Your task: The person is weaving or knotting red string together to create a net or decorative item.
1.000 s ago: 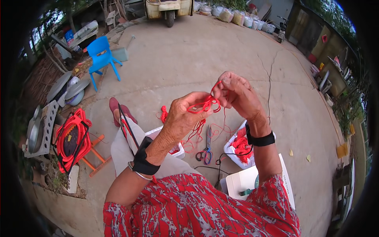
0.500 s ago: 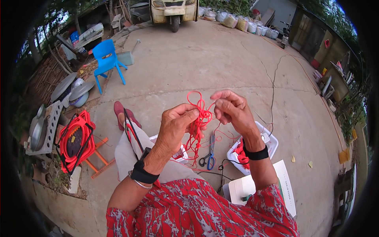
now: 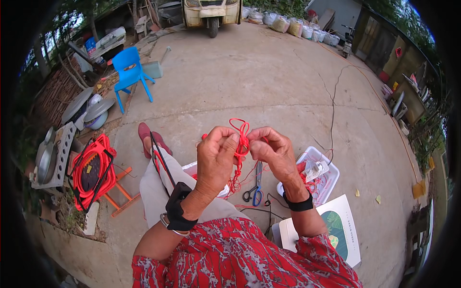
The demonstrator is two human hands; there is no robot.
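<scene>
My left hand (image 3: 217,156) and my right hand (image 3: 272,151) are raised side by side in front of me, both pinching a knotted bundle of red cord (image 3: 241,139). Loops of the cord stick up above my fingers and loose strands hang down toward my lap. Below the hands, blue-handled scissors (image 3: 254,187) lie on the concrete. A white tray (image 3: 330,176) with red cord and a white packet sits by my right wrist. Another white tray (image 3: 192,169) shows partly behind my left hand.
A red cable reel on an orange stand (image 3: 93,170) is at my left. A blue plastic chair (image 3: 129,72) stands further off. A white booklet with a green picture (image 3: 338,228) lies at lower right. A black cable (image 3: 332,103) runs across the concrete yard. A small vehicle (image 3: 211,12) is parked at the far end.
My hands have come lower and closer to my body, and the cord has been worked into a tighter knot with loops standing above my fingers. The view has tilted down slightly.
</scene>
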